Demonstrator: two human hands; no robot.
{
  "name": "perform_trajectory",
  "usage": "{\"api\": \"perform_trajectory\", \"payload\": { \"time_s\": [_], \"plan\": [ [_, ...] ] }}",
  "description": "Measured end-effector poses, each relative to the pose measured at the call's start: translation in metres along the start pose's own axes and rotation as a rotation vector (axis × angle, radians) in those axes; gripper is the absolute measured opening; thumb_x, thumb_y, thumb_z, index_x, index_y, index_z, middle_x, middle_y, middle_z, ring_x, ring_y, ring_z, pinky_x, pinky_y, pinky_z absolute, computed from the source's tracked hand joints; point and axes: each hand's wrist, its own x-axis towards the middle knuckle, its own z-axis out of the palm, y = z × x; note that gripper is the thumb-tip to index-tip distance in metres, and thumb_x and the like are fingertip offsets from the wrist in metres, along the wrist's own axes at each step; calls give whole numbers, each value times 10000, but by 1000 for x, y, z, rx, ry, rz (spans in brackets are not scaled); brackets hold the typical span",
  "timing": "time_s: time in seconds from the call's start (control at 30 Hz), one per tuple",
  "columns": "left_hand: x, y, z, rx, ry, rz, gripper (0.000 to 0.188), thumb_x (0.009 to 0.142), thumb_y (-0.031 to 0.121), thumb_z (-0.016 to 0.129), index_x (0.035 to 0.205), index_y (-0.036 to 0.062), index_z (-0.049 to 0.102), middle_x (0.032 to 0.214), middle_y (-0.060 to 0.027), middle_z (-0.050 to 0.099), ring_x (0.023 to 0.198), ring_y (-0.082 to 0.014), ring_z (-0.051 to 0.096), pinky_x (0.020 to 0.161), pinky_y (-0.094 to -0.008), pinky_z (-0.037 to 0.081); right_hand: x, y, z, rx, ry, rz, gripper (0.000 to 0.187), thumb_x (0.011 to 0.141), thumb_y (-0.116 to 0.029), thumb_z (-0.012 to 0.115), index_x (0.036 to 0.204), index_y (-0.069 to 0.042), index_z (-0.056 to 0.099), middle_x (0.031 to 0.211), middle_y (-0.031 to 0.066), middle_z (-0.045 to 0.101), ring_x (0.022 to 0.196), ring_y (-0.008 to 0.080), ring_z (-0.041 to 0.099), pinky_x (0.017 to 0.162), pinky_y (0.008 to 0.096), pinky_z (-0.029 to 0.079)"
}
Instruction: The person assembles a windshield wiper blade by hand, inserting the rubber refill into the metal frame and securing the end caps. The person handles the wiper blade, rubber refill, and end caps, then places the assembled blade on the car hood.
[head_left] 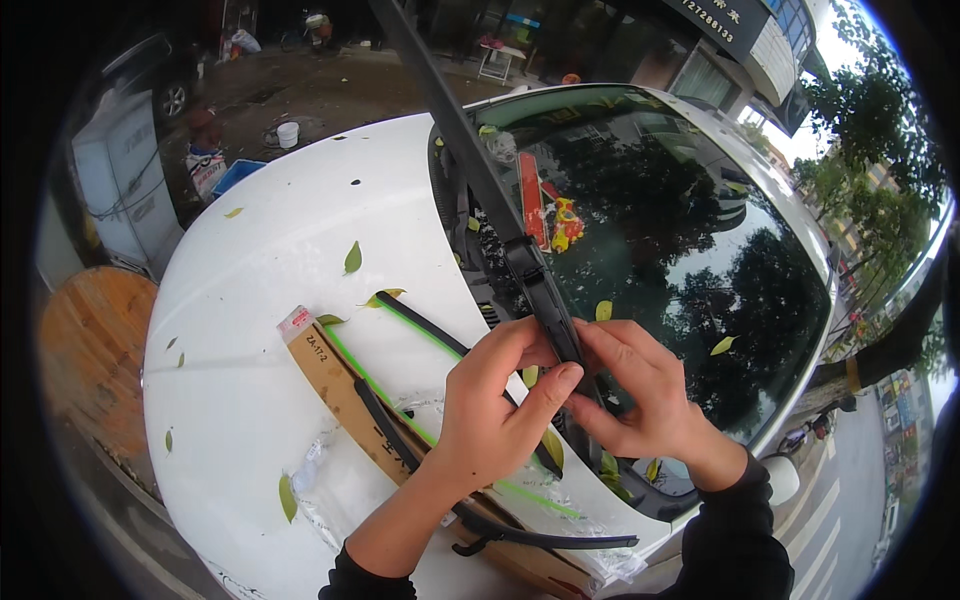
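Observation:
A black windshield wiper (462, 135) stands raised off the glass and runs from the top of the view down to my hands. My left hand (500, 400) grips its lower part below the joint (525, 262), thumb pressed toward the wiper. From the other side, my right hand (640, 390) pinches the same part, its fingertips close to my left thumb. The exact contact under the fingers is hidden. Left of my hands, a black wiper blade (550, 541) lies across a long cardboard box (335, 385). A black strip with a green edge (420, 322) rests beside it on the hood.
The white car hood (250, 290) carries scattered leaves (352, 257) and crumpled clear plastic wrap (325, 490). Behind the windshield (640, 190) sit red and yellow items. A side mirror (782, 480) is at right, a round wooden board (98, 365) at far left.

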Motion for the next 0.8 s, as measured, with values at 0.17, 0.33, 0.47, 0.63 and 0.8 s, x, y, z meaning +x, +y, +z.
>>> {"api": "perform_trajectory", "payload": {
  "time_s": [0.17, 0.33, 0.47, 0.63, 0.8],
  "plan": [
    [3, 22, -3, 290, 31, -62, 213, 912, 109, 583, 1039, -60, 561, 900, -138, 621, 804, -217, 637, 749, -310, 500, -3, 5, 9, -38, 147, -122, 490, 714, -73, 737, 1136, 112, 570, 942, 189, 594, 767, 313, 614, 641, 346, 523],
    [4, 29, 2, 533, 20, 36, 187, 940, 128, 487, 1000, -45, 527, 838, -142, 569, 731, -233, 576, 663, -332, 457, 4, 6, 4, 40, 180, -116, 409, 757, -117, 729, 1076, 95, 585, 795, 138, 569, 628, 268, 578, 549, 333, 483],
    [5, 23, -1, 554, 13, 81, 223, 947, 156, 459, 1031, -41, 525, 841, -138, 556, 714, -221, 549, 646, -313, 437, 19, 10, 2, 106, 192, -158, 326, 786, -133, 715, 1013, 63, 589, 725, 114, 546, 578, 261, 559, 515, 338, 460],
    [6, 14, 0, 523, -3, 108, 343, 964, 235, 369, 1106, -34, 526, 913, -97, 573, 785, -158, 522, 715, -291, 430, 33, 18, -7, 158, 79, -191, 243, 813, -135, 680, 938, 38, 563, 723, 135, 553, 604, 301, 578, 549, 362, 475],
    [3, 7, -3, 502, 20, 74, 373, 957, 263, 371, 1107, -40, 528, 900, -86, 575, 774, -148, 515, 705, -277, 426, 40, 19, -8, -4, -28, -261, 226, 840, -167, 634, 858, 24, 515, 715, 141, 549, 614, 304, 586, 578, 371, 493]
  ]
}}
